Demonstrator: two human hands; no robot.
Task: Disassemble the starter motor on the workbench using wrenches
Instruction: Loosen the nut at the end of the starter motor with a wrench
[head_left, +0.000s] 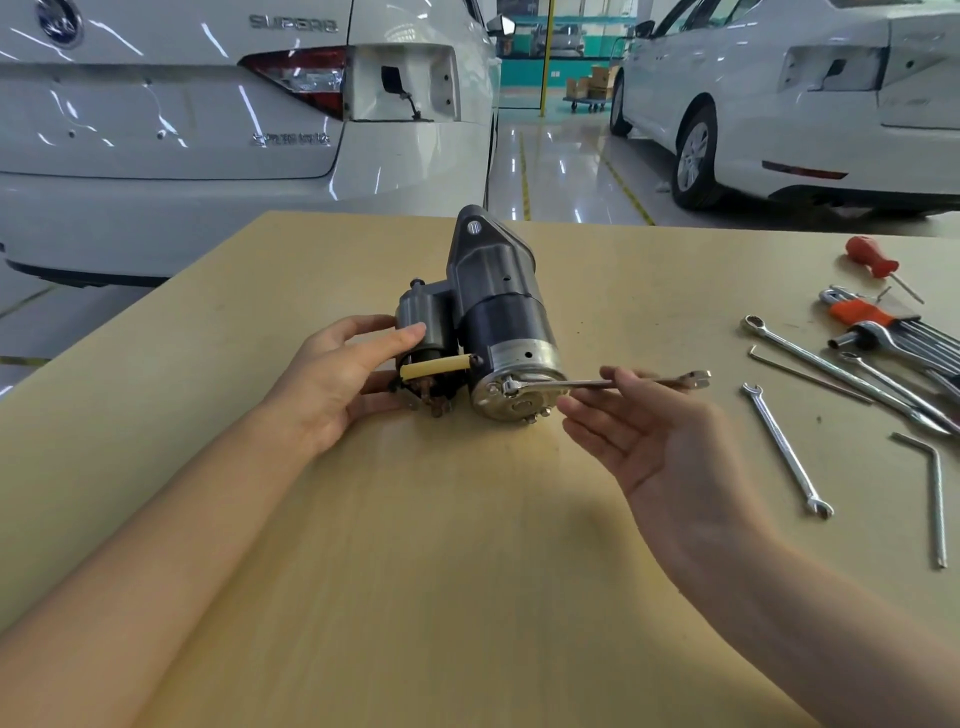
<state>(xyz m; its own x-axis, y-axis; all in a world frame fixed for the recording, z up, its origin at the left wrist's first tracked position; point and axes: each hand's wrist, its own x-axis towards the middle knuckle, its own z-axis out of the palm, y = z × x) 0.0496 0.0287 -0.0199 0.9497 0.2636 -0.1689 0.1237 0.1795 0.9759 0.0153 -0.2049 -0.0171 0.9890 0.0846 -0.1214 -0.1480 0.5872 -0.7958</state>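
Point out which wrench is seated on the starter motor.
The slim silver wrench under the right hand's fingers: its head sits on the motor's shiny end cap; the others lie loose on the table.

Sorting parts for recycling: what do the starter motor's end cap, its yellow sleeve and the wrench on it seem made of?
End cap: bare metal, dull silvery sheen. Yellow sleeve: likely plastic or rubber, matte, no glint. Wrench: probably polished steel, bright reflections along its shaft.

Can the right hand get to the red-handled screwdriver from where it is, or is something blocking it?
Probably yes. The screwdriver lies uncovered at the bench's far right, with bare bench between it and the right hand. That hand would first have to leave the wrench.
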